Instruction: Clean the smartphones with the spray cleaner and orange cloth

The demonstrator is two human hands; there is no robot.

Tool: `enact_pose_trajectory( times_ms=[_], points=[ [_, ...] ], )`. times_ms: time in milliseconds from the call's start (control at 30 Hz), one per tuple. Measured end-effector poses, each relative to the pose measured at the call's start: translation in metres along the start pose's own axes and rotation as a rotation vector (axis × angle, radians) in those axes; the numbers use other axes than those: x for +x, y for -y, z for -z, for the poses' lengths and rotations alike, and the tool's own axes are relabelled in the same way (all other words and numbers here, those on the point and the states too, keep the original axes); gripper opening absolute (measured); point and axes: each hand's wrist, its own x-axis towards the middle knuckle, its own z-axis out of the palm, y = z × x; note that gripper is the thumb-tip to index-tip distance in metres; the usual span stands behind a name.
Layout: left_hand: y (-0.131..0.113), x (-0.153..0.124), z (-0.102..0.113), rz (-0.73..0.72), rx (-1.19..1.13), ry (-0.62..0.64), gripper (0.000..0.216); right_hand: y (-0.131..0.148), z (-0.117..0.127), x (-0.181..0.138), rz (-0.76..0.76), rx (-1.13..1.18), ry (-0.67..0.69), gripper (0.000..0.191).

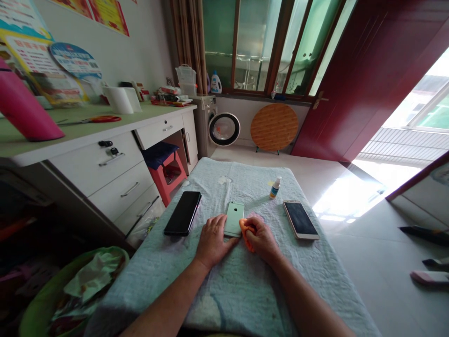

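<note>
A pale phone (234, 221) with an apple logo lies back side up on the cloth-covered table. My left hand (214, 239) grips it, fingers along its left edge and thumb at the bottom edge. Bunched in my right hand (262, 238) is an orange cloth (248, 236), which touches the phone's lower right edge. Left of my hands lies a black phone (183, 213). To the right, a phone with a light frame and dark screen (300, 220) lies face up. A small spray bottle (275, 188) stands upright beyond my right hand.
A light blue cloth (224, 285) covers the table. Left are a desk (115, 164) with drawers, a red stool (168, 171) and a green basket (115, 255). Behind stand a washing machine with its door (224, 129) open and a round wooden board (274, 126).
</note>
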Motion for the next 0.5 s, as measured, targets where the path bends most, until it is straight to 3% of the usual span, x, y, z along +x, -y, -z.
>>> enact_pose_trajectory(
  times_ms=[500],
  points=[
    [0.0028,0.001,-0.005,-0.004,0.021,-0.021,0.064,-0.0039,-0.0027,0.0006,0.034,-0.026,-0.032,0.017]
  ],
)
